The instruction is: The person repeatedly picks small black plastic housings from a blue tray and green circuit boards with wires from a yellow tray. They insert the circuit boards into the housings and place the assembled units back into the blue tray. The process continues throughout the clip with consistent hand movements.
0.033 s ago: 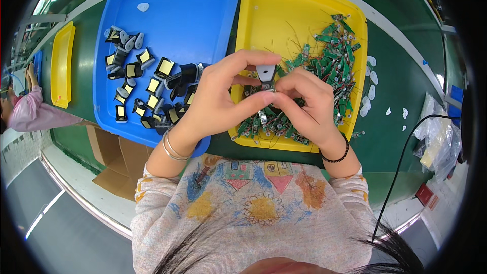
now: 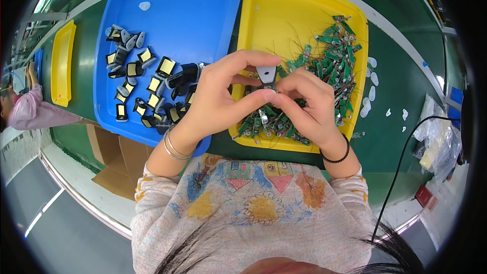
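A small grey and black plastic housing (image 2: 266, 73) with a dark hole in its face is held up over the yellow tray (image 2: 258, 12). My left hand (image 2: 223, 89) is closed on it, index finger along the top and thumb at the lower end. Fingertips of my right hand (image 2: 307, 99) pinch at that same lower end, on a small circuit board mostly hidden by both thumbs. Many green circuit boards (image 2: 332, 63) with thin wires lie heaped in the tray, beneath and beyond my right hand.
To the left, a blue tray (image 2: 172, 15) carries several black and grey housings (image 2: 153, 83) with pale yellow patches. White flat pieces (image 2: 372, 93) and a clear plastic bag (image 2: 440, 132) lie at right. A cardboard box (image 2: 114, 157) stands below. Far left are another yellow tray (image 2: 62, 66) and a person's pink sleeve (image 2: 35, 109).
My thumbs have closed in slightly at the lower end of the housing, covering more of the circuit board. Otherwise both hands stay in nearly the same place.
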Motion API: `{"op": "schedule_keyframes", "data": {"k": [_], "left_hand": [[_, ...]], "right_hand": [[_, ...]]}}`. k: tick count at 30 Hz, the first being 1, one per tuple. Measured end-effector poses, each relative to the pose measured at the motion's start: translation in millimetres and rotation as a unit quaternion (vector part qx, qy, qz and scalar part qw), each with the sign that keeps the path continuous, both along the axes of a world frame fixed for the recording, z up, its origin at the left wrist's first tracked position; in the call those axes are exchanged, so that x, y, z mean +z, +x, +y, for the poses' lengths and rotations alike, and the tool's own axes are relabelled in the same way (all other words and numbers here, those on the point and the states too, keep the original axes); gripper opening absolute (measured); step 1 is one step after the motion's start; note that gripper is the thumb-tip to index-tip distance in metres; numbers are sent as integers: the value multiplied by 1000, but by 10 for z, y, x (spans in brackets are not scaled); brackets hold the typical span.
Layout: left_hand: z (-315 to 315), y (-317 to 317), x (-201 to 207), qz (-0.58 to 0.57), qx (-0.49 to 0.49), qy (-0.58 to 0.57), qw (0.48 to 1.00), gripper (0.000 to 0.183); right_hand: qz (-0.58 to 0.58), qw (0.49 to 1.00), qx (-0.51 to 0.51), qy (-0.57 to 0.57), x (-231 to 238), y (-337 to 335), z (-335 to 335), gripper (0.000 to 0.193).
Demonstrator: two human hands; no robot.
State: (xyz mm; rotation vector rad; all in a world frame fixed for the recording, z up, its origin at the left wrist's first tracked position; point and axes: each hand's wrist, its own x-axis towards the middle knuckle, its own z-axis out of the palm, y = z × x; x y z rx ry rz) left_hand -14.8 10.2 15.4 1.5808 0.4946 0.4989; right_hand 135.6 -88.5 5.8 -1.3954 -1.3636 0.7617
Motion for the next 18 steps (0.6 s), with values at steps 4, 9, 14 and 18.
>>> {"op": "schedule_keyframes", "data": {"k": [4, 9, 14, 18], "left_hand": [[21, -53, -21, -41, 34, 31, 998, 42], [191, -125, 102, 6, 65, 82, 995, 53], [865, -700, 85, 321, 219, 497, 776, 32], [1097, -1071, -39, 439, 231, 455, 740, 16]], "right_hand": [[-21, 998, 42, 39, 56, 89, 88, 8], [-28, 998, 51, -15, 209, 129, 364, 10], [-360, 925, -39, 119, -89, 882, 1219, 6], [-583, 806, -106, 15, -436, 1728, 1828, 10]]}}
